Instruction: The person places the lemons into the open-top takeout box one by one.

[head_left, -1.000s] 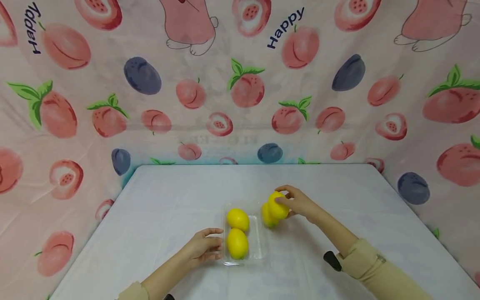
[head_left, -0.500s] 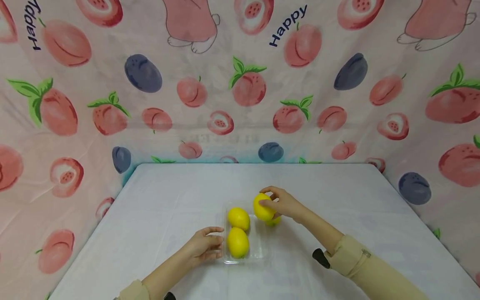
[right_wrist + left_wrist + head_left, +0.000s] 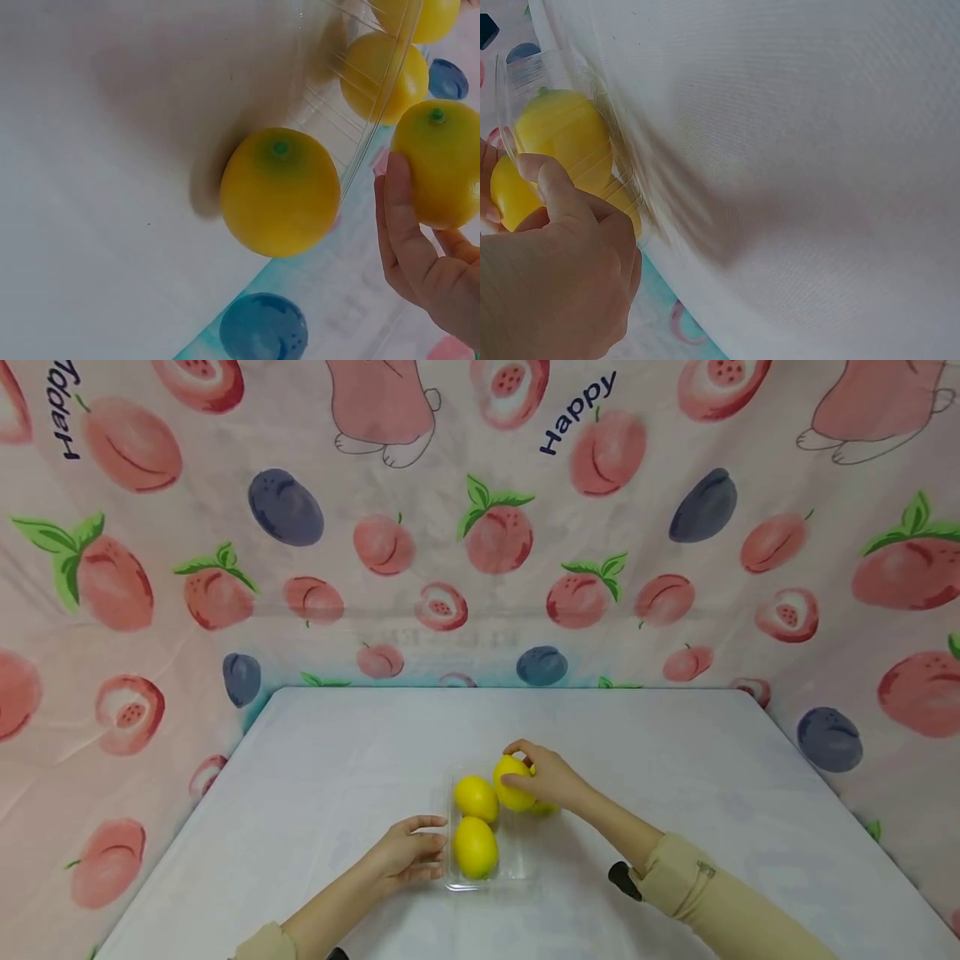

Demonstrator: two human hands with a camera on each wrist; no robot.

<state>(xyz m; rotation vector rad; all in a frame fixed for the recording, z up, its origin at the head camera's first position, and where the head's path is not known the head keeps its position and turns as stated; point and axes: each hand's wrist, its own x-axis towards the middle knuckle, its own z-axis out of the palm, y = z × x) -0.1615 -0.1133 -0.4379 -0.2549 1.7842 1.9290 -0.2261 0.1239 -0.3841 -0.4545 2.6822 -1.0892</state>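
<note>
A clear plastic box (image 3: 513, 860) stands on the table with two yellow lemons in its left half: a far lemon (image 3: 476, 798) and a near lemon (image 3: 475, 848). My right hand (image 3: 551, 778) grips another lemon (image 3: 512, 787) between thumb and fingers, over the box's far right part. In the right wrist view this held lemon (image 3: 439, 165) is above the rim. One more lemon (image 3: 281, 191) lies on the table outside the box's right wall, mostly hidden by my right hand in the head view. My left hand (image 3: 408, 854) rests relaxed fingers against the box's left wall.
White cloth covers the table (image 3: 360, 735). Behind and at both sides hangs a pink fruit-print curtain (image 3: 420, 585). A black piece (image 3: 624, 881) sticks out at the right sleeve's cuff.
My right hand has carried its lemon leftward, from above the lemon on the table to over the box, and slightly lower. The left hand stays at the box's left wall.
</note>
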